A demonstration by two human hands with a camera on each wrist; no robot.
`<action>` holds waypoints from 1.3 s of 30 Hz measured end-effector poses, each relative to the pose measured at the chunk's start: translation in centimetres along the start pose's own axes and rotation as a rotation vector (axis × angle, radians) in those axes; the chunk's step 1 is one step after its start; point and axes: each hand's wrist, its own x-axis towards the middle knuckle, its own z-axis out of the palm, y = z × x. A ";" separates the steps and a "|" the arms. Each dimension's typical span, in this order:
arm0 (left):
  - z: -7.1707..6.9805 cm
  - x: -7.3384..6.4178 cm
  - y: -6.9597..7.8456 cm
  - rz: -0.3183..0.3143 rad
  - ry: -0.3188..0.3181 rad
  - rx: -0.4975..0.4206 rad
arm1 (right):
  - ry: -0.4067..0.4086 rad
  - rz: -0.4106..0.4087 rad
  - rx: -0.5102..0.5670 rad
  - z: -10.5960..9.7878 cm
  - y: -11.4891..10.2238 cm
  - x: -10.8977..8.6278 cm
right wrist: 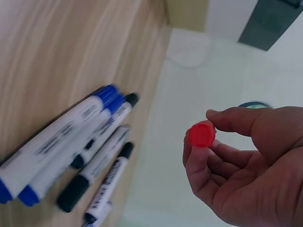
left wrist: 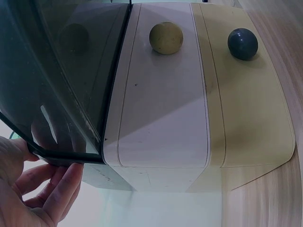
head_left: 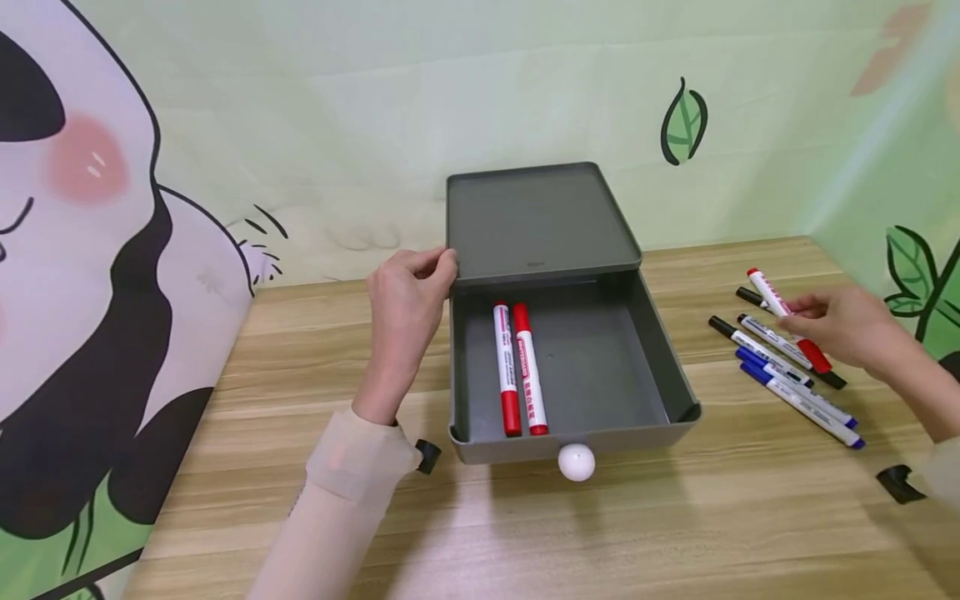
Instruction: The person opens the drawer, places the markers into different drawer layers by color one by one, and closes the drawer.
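A grey drawer (head_left: 592, 358) with a white knob (head_left: 577, 462) stands pulled out under the grey top (head_left: 540, 221) of the cabinet. Two red whiteboard markers (head_left: 528, 367) lie side by side in its left part. My left hand (head_left: 408, 304) grips the left edge of the cabinet top, thumb and fingers on its dark rim in the left wrist view. Over at the right, my right hand (head_left: 843, 325) pinches another red marker (head_left: 769, 293) above a loose group of markers. From the right wrist, that marker's red end (right wrist: 202, 134) is seen end-on between thumb and fingers.
Blue markers (head_left: 801, 404) and several black-capped markers (head_left: 761, 350) lie on the wooden table (head_left: 315, 467) right of the cabinet. Below the grey drawer, the left wrist view shows a white drawer (left wrist: 161, 104) and a beige drawer (left wrist: 255, 113), each with a round knob. A printed wall backdrop (head_left: 337, 125) stands behind.
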 end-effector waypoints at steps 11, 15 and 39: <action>0.0 0.1 -0.1 0.000 -0.008 -0.010 | -0.125 -0.002 0.041 -1.7 -5.0 -2.4; 0.0 0.1 -0.1 0.006 -0.005 -0.012 | -0.130 -0.019 0.034 -2.1 -6.4 -3.3; 0.0 0.1 -0.3 0.003 -0.007 -0.012 | -0.171 -0.108 0.094 -3.7 -12.9 -8.8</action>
